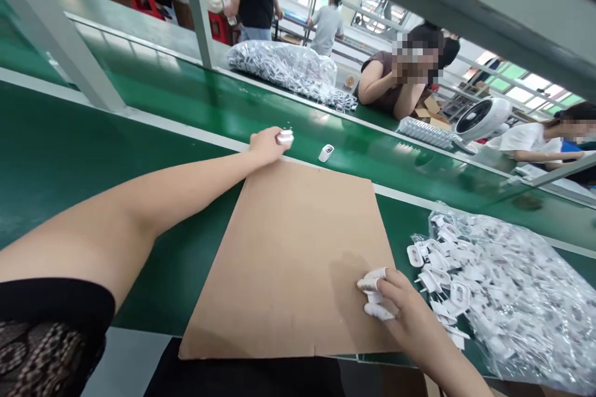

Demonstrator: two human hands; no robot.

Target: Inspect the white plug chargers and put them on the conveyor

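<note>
While the left hand [266,147] pinches a white plug [285,139] above the green belt [233,108], a slack grip could drop it near the second plug [326,152]. Whether the right hand [390,298], curled over the cardboard [298,248], grasps anything I cannot tell; its forearm could sweep the nearby loose plugs [433,279] off the desk [162,298].

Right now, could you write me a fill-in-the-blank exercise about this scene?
The plug held prongs-up is in the ____ hand.
On the right hand, the finger covers are coloured ____.
Beyond the cardboard, a loose piece lies on a surface coloured ____.
The nearer bag lies to the ____ of the cardboard.
Words: left; white; green; right.
</note>
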